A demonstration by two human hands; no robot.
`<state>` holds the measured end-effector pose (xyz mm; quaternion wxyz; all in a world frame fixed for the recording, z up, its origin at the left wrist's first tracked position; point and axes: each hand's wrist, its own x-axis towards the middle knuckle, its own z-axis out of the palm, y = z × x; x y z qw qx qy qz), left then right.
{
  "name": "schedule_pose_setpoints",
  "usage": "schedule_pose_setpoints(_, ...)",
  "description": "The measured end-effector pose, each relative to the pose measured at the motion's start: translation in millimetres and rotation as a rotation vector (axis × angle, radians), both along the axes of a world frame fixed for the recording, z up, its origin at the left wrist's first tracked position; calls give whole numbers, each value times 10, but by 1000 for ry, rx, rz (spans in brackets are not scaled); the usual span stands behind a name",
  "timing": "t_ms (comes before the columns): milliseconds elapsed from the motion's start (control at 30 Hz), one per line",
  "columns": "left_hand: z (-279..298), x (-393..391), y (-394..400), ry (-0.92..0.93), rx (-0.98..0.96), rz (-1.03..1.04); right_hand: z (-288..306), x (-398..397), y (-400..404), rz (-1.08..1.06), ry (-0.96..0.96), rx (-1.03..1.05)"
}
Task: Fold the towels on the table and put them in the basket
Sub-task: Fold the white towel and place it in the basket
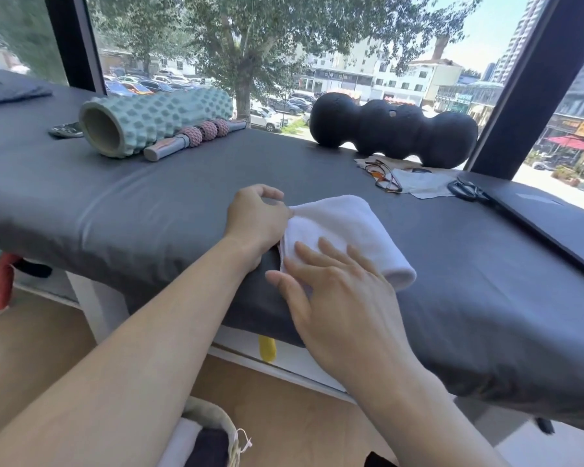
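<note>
A: One white towel [338, 227], folded over and puffy, sits near the front edge of the dark bench [149, 203].

B: Yep. Left hand [255, 222] has a pinching grip on its left corner, right hand [334, 291] presses flat on top, fingers straight.

No readable text or labels.

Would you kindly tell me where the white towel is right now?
In the head view, the white towel lies centre-frame on the dark table, between the left hand and right hand.
</note>
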<state>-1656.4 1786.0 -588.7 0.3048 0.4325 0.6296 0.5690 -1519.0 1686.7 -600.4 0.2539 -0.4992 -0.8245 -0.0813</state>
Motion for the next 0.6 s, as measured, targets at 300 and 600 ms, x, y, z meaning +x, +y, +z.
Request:
schedule_pose_setpoints(300,246,198,-323,586,216,4,711,531,477,-165,440,-145)
schedule_pose_setpoints(600,32,324,-269,1054,-75,-320,471,385,972,37,-91,-472)
